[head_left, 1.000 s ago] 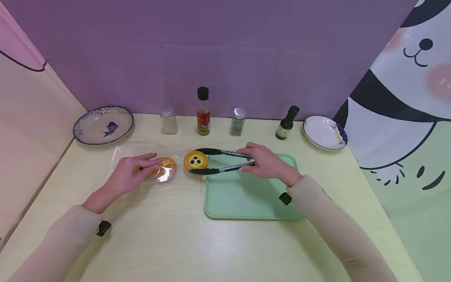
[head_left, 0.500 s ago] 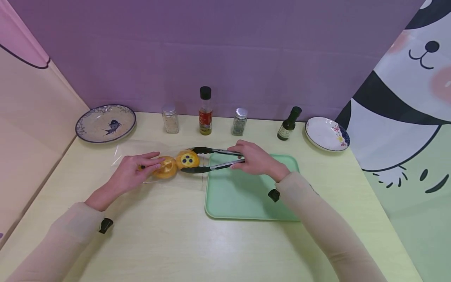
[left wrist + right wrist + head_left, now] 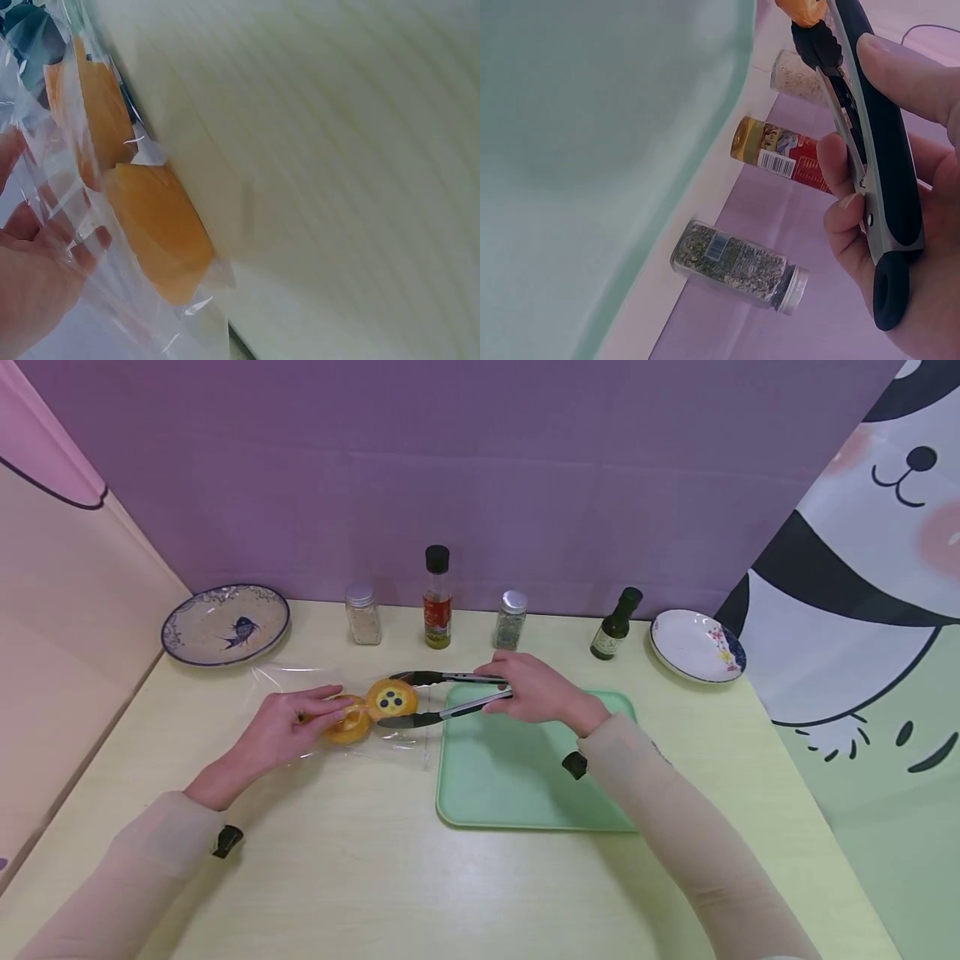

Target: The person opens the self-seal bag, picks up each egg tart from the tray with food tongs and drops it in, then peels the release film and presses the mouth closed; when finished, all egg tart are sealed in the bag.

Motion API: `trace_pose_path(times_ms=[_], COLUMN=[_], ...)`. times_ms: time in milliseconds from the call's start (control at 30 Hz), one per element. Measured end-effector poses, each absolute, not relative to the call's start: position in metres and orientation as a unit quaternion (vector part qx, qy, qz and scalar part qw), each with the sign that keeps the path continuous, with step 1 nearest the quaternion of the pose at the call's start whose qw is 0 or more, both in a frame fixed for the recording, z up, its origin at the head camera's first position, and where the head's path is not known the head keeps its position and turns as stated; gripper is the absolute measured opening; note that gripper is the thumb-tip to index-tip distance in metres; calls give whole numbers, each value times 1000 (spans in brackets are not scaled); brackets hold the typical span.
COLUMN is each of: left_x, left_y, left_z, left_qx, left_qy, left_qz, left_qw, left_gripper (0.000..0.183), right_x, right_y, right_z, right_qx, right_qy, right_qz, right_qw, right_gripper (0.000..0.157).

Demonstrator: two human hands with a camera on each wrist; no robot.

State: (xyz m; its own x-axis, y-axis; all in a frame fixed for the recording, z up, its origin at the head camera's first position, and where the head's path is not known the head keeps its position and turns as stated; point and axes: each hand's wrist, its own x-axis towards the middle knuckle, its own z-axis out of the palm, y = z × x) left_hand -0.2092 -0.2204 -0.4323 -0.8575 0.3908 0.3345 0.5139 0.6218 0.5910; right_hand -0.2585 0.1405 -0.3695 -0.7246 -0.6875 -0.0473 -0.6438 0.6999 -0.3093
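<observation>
Left of centre in the head view, we see the dotted tart (image 3: 393, 700) between the spread tips of the tongs (image 3: 471, 707), touching or nearly touching a second pastry (image 3: 351, 727) in the clear bag (image 3: 405, 746). The right hand (image 3: 534, 688) grasps the tongs; the left hand (image 3: 279, 725) pinches the bag's film. We judge the tart light, soft and easily dented, best held gently by opposite sides of its rim, clear of the slippery film.

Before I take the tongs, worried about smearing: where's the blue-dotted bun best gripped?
Probably the far and near edges of the blue-dotted bun, from the right: it's round, dotted on top, and the other bun crowds its left.
</observation>
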Motion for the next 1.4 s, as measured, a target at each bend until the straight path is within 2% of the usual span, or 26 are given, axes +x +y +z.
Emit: trace_pose_path(times_ms=[600, 833, 1133, 1400], left_x=[-206, -204, -204, -205], left_y=[-222, -225, -229, -230], left_z=[-431, -430, -433, -435], left_qx=[-243, -261, -260, -265], left_qy=[-903, -902, -906, -904], left_qz=[-344, -326, -312, -310], left_qw=[81, 111, 122, 129], left_gripper=[28, 26, 23, 23], right_x=[-259, -256, -248, -217], right_y=[132, 141, 177, 234], right_z=[-374, -372, -378, -381], right_qx=[-346, -345, -325, -294], right_qy=[925, 923, 930, 932], right_qz=[-134, -144, -158, -212], right_qw=[83, 86, 65, 23], right_gripper=[55, 57, 58, 59])
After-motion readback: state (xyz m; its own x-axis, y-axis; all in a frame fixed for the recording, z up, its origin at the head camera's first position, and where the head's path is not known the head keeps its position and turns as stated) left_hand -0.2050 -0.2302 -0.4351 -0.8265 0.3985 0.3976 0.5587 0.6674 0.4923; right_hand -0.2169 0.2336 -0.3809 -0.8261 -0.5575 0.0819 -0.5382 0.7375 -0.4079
